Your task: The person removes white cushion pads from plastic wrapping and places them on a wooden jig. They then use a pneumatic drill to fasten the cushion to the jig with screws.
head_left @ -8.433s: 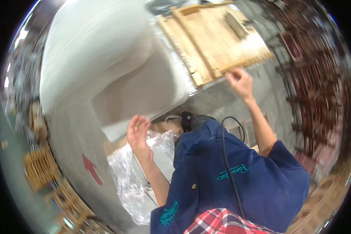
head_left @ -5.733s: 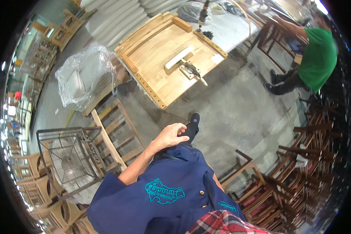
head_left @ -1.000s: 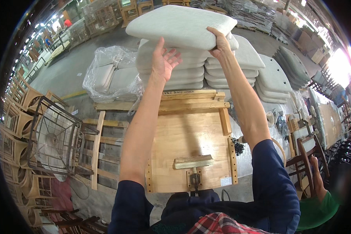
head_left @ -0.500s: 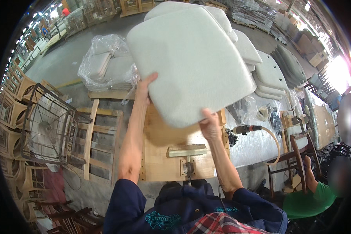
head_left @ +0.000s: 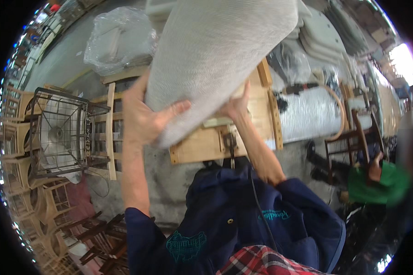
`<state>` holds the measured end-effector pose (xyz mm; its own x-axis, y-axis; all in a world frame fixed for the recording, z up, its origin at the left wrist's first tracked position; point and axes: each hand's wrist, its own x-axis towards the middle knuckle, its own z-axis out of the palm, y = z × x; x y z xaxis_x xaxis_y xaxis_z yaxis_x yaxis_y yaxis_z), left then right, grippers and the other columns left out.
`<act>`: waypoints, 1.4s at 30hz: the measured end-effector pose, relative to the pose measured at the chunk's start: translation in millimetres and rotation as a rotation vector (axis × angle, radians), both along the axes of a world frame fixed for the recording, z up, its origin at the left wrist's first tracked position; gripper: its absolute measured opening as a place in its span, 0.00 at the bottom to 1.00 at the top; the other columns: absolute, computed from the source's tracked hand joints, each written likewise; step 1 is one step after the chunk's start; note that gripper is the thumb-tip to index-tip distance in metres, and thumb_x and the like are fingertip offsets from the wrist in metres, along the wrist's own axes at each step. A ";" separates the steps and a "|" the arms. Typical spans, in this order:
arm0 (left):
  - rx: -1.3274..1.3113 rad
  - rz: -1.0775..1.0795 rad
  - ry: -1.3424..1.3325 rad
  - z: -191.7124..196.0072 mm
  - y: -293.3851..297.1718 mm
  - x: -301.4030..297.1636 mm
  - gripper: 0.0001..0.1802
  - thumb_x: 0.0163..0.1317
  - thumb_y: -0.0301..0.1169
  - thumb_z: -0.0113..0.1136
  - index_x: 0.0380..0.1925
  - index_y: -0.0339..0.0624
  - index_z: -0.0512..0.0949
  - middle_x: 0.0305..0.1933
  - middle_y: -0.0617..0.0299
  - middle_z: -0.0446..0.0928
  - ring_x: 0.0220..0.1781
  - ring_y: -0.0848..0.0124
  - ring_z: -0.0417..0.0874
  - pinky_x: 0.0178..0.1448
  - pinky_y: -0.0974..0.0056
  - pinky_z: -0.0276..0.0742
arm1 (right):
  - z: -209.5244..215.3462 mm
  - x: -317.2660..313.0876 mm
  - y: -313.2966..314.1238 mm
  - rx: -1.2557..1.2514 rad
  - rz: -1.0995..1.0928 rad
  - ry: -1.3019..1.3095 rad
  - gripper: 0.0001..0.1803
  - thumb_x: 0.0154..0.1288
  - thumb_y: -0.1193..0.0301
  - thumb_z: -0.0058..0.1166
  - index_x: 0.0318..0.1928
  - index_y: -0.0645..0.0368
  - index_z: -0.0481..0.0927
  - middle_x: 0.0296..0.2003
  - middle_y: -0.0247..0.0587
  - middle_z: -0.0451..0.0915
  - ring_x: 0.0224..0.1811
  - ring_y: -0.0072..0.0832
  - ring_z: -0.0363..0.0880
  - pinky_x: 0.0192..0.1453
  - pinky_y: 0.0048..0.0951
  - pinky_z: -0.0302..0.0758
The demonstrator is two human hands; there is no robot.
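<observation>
Cushion [head_left: 220, 50] is leaning steeply, so perhaps risking a slip, left hand [head_left: 147, 120] clasping its edge, right hand [head_left: 237, 109] half-hidden, hold unclear.

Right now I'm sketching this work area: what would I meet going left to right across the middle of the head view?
Light wooden chair frames → wire-frame cage → pale wooden plank → left hand → right hand → plastic-covered surface → dark wooden chair.

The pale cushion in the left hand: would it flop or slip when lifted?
The pale cushion is probably fairly stiff: gripped near its lower end by the left hand, it shows no obvious sag. Its textured, fabric-like surface likely resists slipping.
</observation>
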<state>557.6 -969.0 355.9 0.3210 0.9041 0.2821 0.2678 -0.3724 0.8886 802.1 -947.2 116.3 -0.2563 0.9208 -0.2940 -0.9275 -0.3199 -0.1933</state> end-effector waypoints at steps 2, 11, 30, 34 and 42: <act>0.082 -0.066 0.063 18.3 -5.8 14.0 0.32 0.47 0.27 0.81 0.55 0.35 0.82 0.47 0.50 0.88 0.46 0.63 0.90 0.54 0.60 0.84 | -6.6 -3.3 27.2 -0.060 -0.116 -0.212 0.76 0.47 0.09 0.26 0.83 0.50 0.30 0.83 0.53 0.29 0.84 0.64 0.29 0.73 0.86 0.39; 0.654 -0.254 0.515 -36.8 -22.9 61.7 0.31 0.47 0.24 0.65 0.57 0.44 0.83 0.51 0.52 0.87 0.50 0.58 0.90 0.51 0.57 0.88 | 10.0 -0.3 -4.5 -0.071 -0.203 -0.212 0.64 0.59 0.17 0.27 0.81 0.51 0.47 0.80 0.54 0.48 0.82 0.55 0.43 0.78 0.70 0.51; 0.616 -0.112 0.637 -141.8 31.5 100.2 0.25 0.56 0.25 0.61 0.57 0.50 0.83 0.53 0.55 0.85 0.50 0.55 0.88 0.53 0.55 0.87 | -30.3 45.2 -21.0 -0.151 -0.252 -0.387 0.52 0.68 0.25 0.31 0.76 0.53 0.59 0.75 0.50 0.61 0.79 0.46 0.54 0.78 0.55 0.59; 0.646 -0.079 0.600 -173.7 30.4 100.2 0.25 0.57 0.26 0.60 0.56 0.52 0.85 0.54 0.58 0.85 0.53 0.56 0.86 0.56 0.54 0.85 | -32.0 82.8 -27.0 -0.084 -0.417 -0.560 0.50 0.69 0.27 0.32 0.75 0.53 0.62 0.73 0.49 0.64 0.78 0.44 0.57 0.78 0.52 0.61; 0.646 -0.073 0.643 -218.0 29.3 105.6 0.28 0.55 0.25 0.60 0.58 0.53 0.84 0.58 0.60 0.81 0.58 0.56 0.79 0.59 0.54 0.82 | 16.9 133.4 -35.9 -0.235 -0.868 -1.265 0.41 0.74 0.38 0.46 0.70 0.59 0.66 0.62 0.44 0.72 0.69 0.40 0.66 0.72 0.48 0.68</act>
